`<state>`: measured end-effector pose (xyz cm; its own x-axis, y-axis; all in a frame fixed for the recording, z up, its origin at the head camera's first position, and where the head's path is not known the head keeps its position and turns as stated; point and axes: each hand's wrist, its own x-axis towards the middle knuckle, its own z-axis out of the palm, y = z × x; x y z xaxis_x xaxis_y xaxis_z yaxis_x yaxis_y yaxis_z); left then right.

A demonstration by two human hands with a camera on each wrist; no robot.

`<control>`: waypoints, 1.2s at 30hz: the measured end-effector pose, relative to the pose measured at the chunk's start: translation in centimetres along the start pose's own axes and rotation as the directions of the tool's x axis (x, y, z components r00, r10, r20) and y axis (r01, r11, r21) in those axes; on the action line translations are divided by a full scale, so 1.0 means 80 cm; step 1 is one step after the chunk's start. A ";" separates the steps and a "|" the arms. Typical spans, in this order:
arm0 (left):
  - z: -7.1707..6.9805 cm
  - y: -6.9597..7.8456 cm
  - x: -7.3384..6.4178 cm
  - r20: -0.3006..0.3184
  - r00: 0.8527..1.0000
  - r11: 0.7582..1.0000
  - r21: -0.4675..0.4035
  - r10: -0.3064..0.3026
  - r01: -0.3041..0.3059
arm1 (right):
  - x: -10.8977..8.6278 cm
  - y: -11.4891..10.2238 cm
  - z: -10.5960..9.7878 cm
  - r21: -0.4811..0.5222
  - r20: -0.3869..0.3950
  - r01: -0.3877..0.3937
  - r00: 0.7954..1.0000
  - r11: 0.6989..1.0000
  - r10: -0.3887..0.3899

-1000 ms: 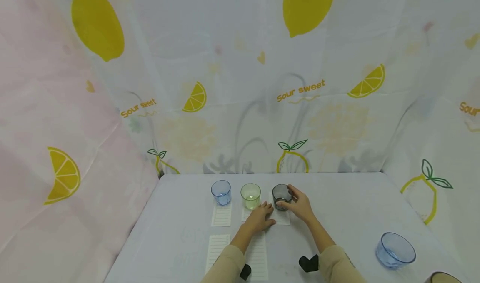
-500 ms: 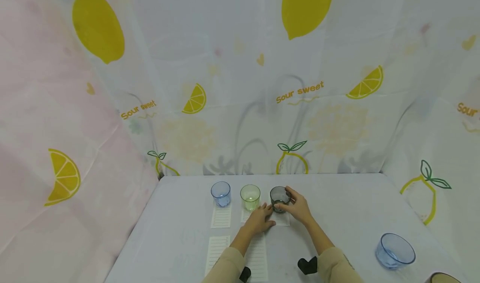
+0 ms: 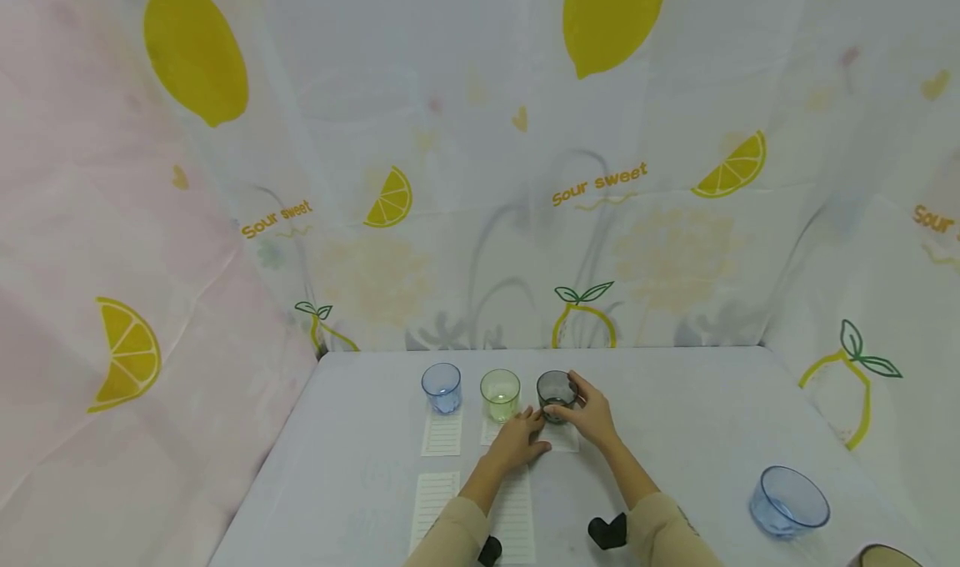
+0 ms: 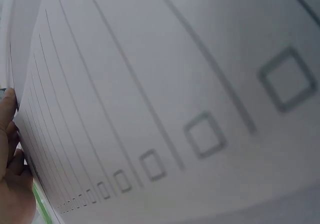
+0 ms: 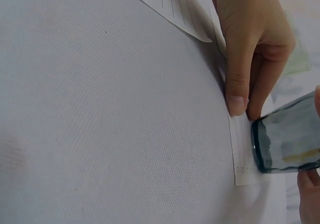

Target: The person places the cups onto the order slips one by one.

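Observation:
My right hand (image 3: 594,417) grips a dark grey glass (image 3: 552,392) by its side, thumb at the front and fingers behind. The glass stands upright on the far part of a small lined sheet (image 3: 566,440). My left hand (image 3: 516,440) rests on this sheet just left of the glass. In the right wrist view its thumb (image 5: 237,101) presses the paper, and a finger reaches the base of the glass. A green glass (image 3: 500,396) stands behind the left hand on another lined sheet, partly covered by that hand. Lined paper fills most of the left wrist view.
A blue glass (image 3: 442,388) stands at the left end of the row, with a lined slip (image 3: 442,435) before it. Two longer sheets (image 3: 435,500) lie nearer. At the right are a blue bowl (image 3: 789,504) and a brown-rimmed vessel (image 3: 888,555), cut off by the frame.
My right hand has shifted the grey glass slightly left, toward the green glass and my left hand. The left hand has stayed in place on the sheet.

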<state>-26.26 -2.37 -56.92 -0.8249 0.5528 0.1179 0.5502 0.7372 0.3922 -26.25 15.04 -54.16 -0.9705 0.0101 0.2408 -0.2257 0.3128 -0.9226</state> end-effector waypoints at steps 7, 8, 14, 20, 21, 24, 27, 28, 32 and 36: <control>-0.002 0.002 -0.001 -0.021 1.000 1.000 -0.012 0.010 -0.011 | 0.002 -0.001 -0.001 -0.019 0.001 0.009 1.000 1.000 -0.009; -0.002 0.002 -0.001 -0.020 1.000 1.000 -0.011 0.010 -0.010 | 0.002 -0.002 -0.002 -0.026 0.002 0.009 1.000 1.000 -0.009; -0.004 0.003 0.000 -0.026 0.999 1.000 0.000 0.023 -0.023 | 0.003 -0.002 -0.007 -0.067 0.001 0.007 1.000 0.998 -0.007; -0.003 0.002 0.000 -0.022 1.000 1.000 0.009 0.005 -0.005 | 0.003 -0.002 -0.010 -0.079 0.014 0.001 1.000 0.997 0.001; -0.003 0.002 0.000 -0.020 1.000 1.000 0.009 0.003 -0.003 | 0.003 -0.003 -0.010 -0.075 0.016 -0.001 1.000 0.997 0.002; -0.004 0.003 -0.001 -0.024 1.000 1.000 0.017 0.009 -0.009 | 0.003 -0.003 -0.010 -0.073 0.026 0.000 1.000 0.997 0.002; -0.005 0.003 -0.001 -0.025 1.000 1.000 0.018 0.011 -0.010 | 0.002 -0.004 -0.011 -0.064 0.044 -0.001 0.999 0.998 0.004; -0.004 0.003 -0.001 -0.027 1.000 1.000 0.018 0.013 -0.012 | 0.001 -0.005 -0.011 -0.063 0.051 0.000 0.999 0.998 0.004; -0.003 0.002 -0.001 -0.024 1.000 1.000 0.021 0.016 -0.016 | -0.005 -0.007 -0.018 -0.070 0.079 0.002 0.997 0.998 0.003; -0.001 0.002 0.000 -0.023 1.000 0.999 0.027 0.021 -0.020 | -0.013 -0.010 -0.032 -0.075 0.082 0.000 0.997 0.997 0.006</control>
<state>-26.20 -2.29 -56.76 -0.8161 0.5590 0.1468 0.5699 0.7362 0.3649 -24.85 17.20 -52.94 -0.9755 -0.0657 0.2100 -0.2190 0.3827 -0.8975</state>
